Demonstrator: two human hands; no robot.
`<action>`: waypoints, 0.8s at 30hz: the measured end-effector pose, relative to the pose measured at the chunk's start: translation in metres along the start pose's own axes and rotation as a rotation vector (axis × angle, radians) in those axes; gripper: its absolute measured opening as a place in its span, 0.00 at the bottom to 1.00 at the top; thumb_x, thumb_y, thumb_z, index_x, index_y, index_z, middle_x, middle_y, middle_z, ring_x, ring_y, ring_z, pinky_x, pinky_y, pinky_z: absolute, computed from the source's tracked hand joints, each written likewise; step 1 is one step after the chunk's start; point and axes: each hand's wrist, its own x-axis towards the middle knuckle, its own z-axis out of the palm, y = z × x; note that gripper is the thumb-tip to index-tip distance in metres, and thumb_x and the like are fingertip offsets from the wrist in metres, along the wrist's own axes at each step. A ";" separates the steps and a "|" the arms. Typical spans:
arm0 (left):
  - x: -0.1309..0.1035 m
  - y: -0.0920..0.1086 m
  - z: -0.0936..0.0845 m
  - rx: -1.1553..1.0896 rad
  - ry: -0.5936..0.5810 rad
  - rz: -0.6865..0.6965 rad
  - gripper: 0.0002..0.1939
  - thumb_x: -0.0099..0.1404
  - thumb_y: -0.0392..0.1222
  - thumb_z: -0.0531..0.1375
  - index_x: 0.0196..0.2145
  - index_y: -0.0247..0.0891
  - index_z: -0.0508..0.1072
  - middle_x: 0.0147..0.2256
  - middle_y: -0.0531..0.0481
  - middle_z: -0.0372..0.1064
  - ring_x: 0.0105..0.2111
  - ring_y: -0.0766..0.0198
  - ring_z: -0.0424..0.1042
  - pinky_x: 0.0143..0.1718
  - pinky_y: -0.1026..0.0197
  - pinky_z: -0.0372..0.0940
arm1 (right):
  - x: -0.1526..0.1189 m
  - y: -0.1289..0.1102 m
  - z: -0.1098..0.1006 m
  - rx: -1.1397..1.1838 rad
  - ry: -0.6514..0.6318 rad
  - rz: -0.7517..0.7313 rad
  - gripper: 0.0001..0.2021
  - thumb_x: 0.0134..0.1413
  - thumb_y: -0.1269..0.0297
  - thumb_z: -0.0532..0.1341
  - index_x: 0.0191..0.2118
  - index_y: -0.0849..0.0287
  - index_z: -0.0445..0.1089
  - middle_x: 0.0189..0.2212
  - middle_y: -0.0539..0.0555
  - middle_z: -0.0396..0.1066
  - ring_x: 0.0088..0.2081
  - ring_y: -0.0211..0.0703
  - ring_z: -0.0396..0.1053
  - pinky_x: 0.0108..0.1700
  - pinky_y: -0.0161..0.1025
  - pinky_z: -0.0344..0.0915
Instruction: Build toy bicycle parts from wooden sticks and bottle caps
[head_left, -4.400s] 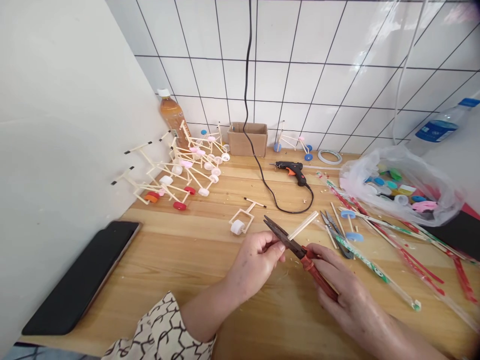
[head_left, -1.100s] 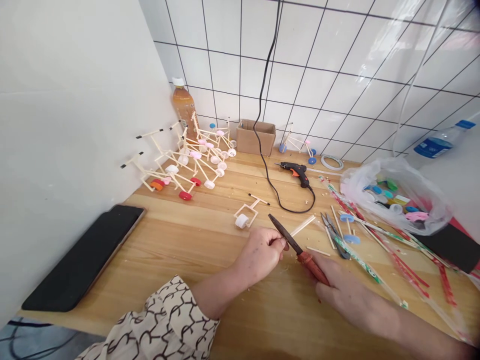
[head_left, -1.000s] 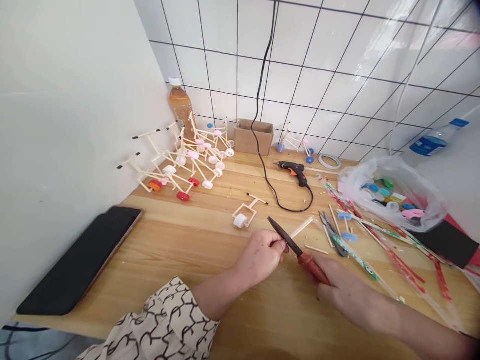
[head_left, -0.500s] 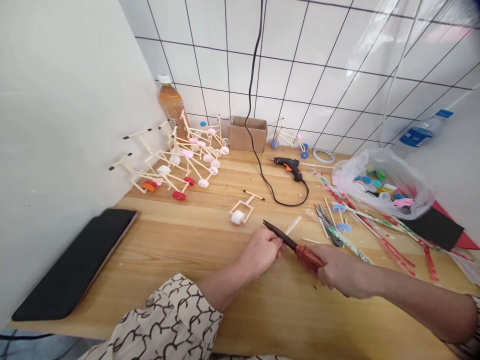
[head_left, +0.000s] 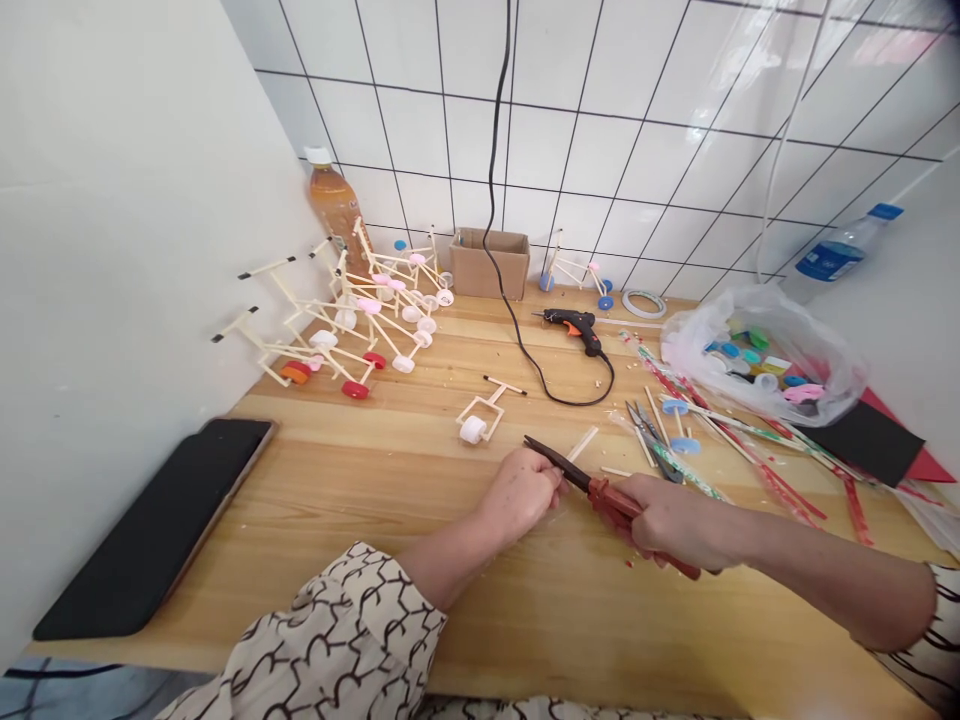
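Observation:
In my right hand (head_left: 679, 520) is a pair of shears (head_left: 600, 495) with dark blades and reddish-brown handles, its fingers wrapped round the grips. The blades point up and left, passing over the fingertips of my left hand (head_left: 521, 492). Those fingers are pinched on a pale wooden stick (head_left: 583, 443), whose far end sticks out beyond the blades. The near end is hidden by my fingers. Just past my left hand lies a small wooden frame (head_left: 491, 405) with a white bottle-cap wheel (head_left: 473, 430) and a black-tipped crossbar.
Several stick-and-cap tricycles (head_left: 367, 310) stand at the back left by a tea bottle (head_left: 336, 215). A glue gun (head_left: 574, 328) with a black cord lies near a cardboard box (head_left: 490, 265). Grey scissors (head_left: 654, 445), loose sticks and a bag of caps (head_left: 832, 395) are on the right; a phone (head_left: 150, 530) lies left.
The shears' handles look spread further apart now, with the lower one showing below my right hand. My left hand keeps its place, and the view has shifted slightly.

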 end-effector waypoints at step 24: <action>-0.011 0.004 0.006 -0.147 -0.072 -0.140 0.15 0.63 0.34 0.48 0.20 0.34 0.64 0.12 0.59 0.53 0.09 0.76 0.46 0.11 0.70 0.39 | -0.010 -0.005 0.006 -0.044 0.024 -0.121 0.08 0.33 0.76 0.52 0.24 0.58 0.54 0.20 0.44 0.56 0.22 0.33 0.56 0.22 0.31 0.50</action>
